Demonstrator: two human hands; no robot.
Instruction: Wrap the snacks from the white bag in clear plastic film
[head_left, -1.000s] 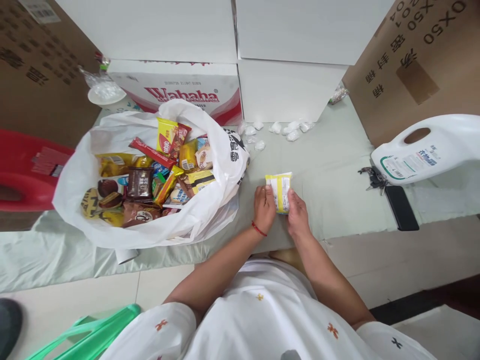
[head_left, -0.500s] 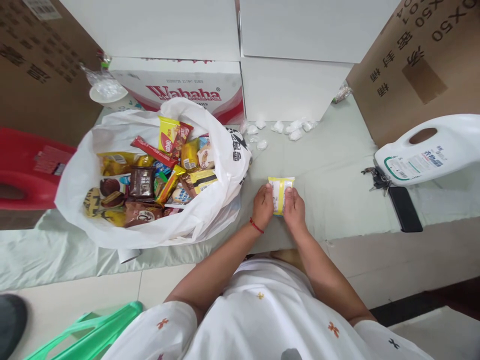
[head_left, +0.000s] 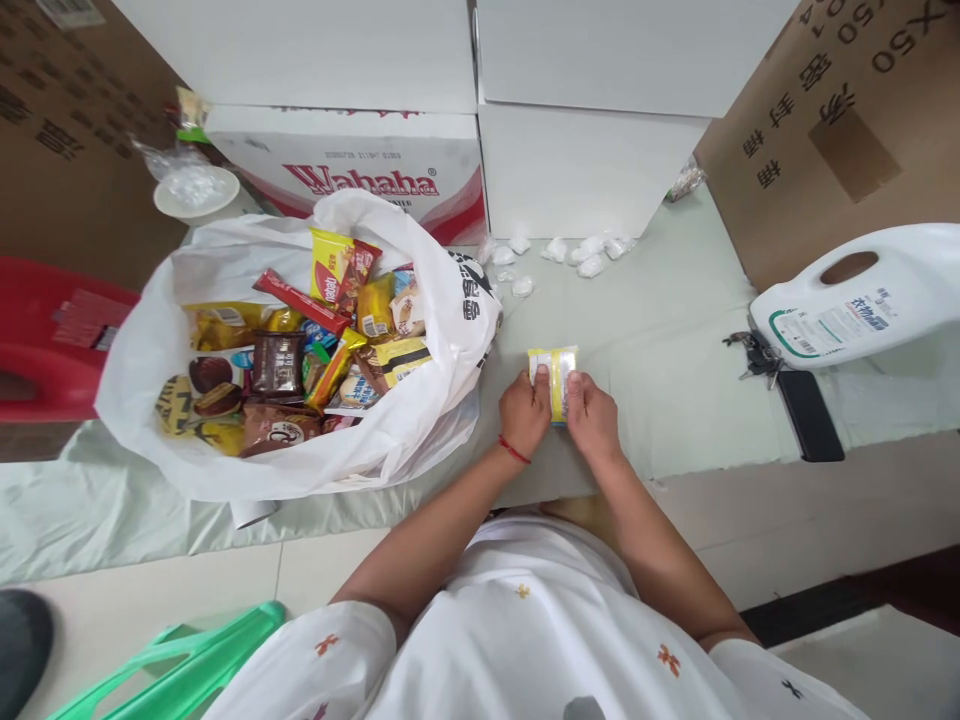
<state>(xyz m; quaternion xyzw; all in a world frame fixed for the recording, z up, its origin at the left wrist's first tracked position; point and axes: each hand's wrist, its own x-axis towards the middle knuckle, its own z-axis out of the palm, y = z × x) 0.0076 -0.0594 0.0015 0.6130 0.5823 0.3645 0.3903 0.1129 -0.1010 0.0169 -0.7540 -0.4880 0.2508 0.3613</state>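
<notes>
Yellow-and-white packet near the surface's front edge; whether it touches the cloth, cannot tell. Left hand clamped on its left side, right hand on its right, thumbs on the upper face. Judged risks: too hard a squeeze could crush the contents or split the wrapper; a slack grip could drop it over the front edge. To the left, white bag of snacks; a nudge from the left arm could sag its soft rim and spill some. Phone at the front edge, toward the right, might fall if bumped.
</notes>
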